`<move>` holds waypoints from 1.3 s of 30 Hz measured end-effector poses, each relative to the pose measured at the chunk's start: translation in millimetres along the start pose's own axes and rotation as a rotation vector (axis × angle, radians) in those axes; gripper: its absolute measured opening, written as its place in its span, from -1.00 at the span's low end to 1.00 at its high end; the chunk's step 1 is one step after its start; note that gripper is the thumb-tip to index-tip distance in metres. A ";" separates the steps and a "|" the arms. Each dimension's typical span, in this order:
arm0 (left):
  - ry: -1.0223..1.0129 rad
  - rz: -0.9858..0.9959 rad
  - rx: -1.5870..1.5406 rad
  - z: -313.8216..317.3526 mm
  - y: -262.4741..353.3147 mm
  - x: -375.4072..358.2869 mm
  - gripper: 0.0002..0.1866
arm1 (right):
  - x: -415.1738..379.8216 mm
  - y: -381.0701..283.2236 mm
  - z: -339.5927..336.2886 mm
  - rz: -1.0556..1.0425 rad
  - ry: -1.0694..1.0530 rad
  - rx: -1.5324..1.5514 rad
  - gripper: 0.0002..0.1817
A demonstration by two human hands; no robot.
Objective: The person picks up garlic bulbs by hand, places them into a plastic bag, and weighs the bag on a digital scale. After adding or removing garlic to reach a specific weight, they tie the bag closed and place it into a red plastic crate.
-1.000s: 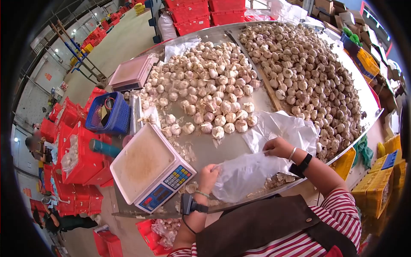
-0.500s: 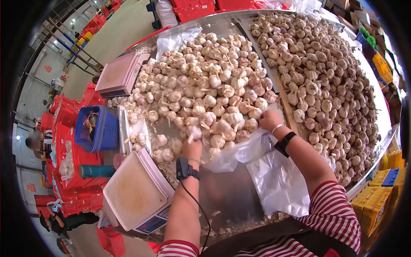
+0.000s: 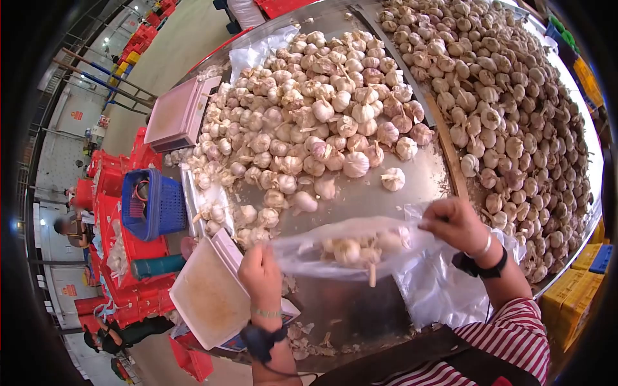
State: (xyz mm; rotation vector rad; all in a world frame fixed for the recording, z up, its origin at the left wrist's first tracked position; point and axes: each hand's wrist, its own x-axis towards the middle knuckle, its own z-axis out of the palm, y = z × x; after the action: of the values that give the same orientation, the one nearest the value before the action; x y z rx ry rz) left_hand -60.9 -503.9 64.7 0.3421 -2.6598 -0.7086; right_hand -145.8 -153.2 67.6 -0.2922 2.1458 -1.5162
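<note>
Between my two hands a clear plastic bag (image 3: 309, 248) is stretched sideways, with several garlic bulbs (image 3: 347, 251) inside. My left hand (image 3: 261, 273) is closed on the bag's left end, beside the front scale. At the bag's right end, my right hand (image 3: 456, 225) pinches the plastic. A large heap of pale garlic bulbs (image 3: 302, 116) lies on the metal table (image 3: 412, 199) beyond the bag. One loose bulb (image 3: 393, 179) sits apart from the heap. Under my right forearm rests a pile of flat clear bags (image 3: 434, 276).
A pink-white scale (image 3: 209, 293) stands front left, and another scale (image 3: 174, 116) farther back. Past a wooden divider (image 3: 447, 148) spreads a bigger garlic pile (image 3: 515, 128). Left of the table are a blue basket (image 3: 154, 206) and red crates (image 3: 109, 219). Other people are at far left.
Both hands have drawn back from the garlic heap toward me. The bag with bulbs is now lifted and stretched between them, and bare metal shows where bulbs lay.
</note>
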 end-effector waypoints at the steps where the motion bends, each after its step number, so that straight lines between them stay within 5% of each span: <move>1: -0.028 -0.022 0.026 -13.6 1.3 -14.4 -0.91 | -7.1 -3.8 -1.1 -0.002 -0.005 0.004 -0.82; 6: -0.088 -0.196 -0.055 -44.5 11.6 -76.3 -0.88 | 5.2 -4.0 4.3 -0.166 -0.643 -0.127 -0.82; 9: -0.203 -0.277 -0.114 -41.9 6.6 -108.0 -0.86 | 50.3 5.8 23.4 -0.408 -0.400 -0.464 -0.86; 11: -0.233 -0.304 -0.132 -42.7 12.2 -120.0 -0.86 | 84.8 15.4 48.1 -0.494 0.086 -0.604 -0.71; 13: -0.233 -0.334 -0.168 -43.5 18.9 -128.7 -0.85 | 119.5 20.7 65.4 -0.520 0.199 -0.779 -0.70; 20: -0.193 -0.384 -0.342 -49.7 27.7 -147.8 -0.85 | 168.0 22.8 88.2 -0.193 0.046 -0.917 -0.78; 25: -0.221 -0.418 -0.413 -45.7 26.6 -162.5 -0.84 | 158.2 38.4 77.7 -0.248 0.149 -0.864 -0.68; 28: -0.094 -0.209 -0.270 -49.1 36.0 -158.8 -0.81 | 114.9 10.6 69.1 -0.291 0.149 -0.428 -0.50; 30: -0.023 -0.155 -0.248 -57.6 51.0 -150.9 -0.80 | 75.8 -10.1 61.2 -0.279 -0.272 0.616 -0.28; 32: 0.038 -0.097 -0.232 -62.3 71.4 -142.0 -0.79 | 30.5 -27.4 69.1 -0.423 -0.408 0.934 -0.15; 33: -0.054 -0.179 -0.513 -62.4 82.7 -139.5 -0.76 | 7.5 -39.7 72.8 -0.409 -0.493 1.085 -0.08; 37: -0.304 -0.169 -1.148 -59.8 132.2 -135.6 -0.69 | -48.5 -44.0 89.0 -0.384 -0.585 1.078 -0.04; 39: -0.254 -0.141 -1.165 -60.6 153.6 -140.8 -0.62 | -69.6 -44.2 95.4 -0.468 -0.459 0.872 -0.13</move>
State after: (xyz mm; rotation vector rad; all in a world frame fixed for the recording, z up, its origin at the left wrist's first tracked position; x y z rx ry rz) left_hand 69.9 -355.2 153.2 0.0958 -1.9464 -2.2343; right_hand -42.6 -216.6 102.4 -0.7574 0.9659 -2.2072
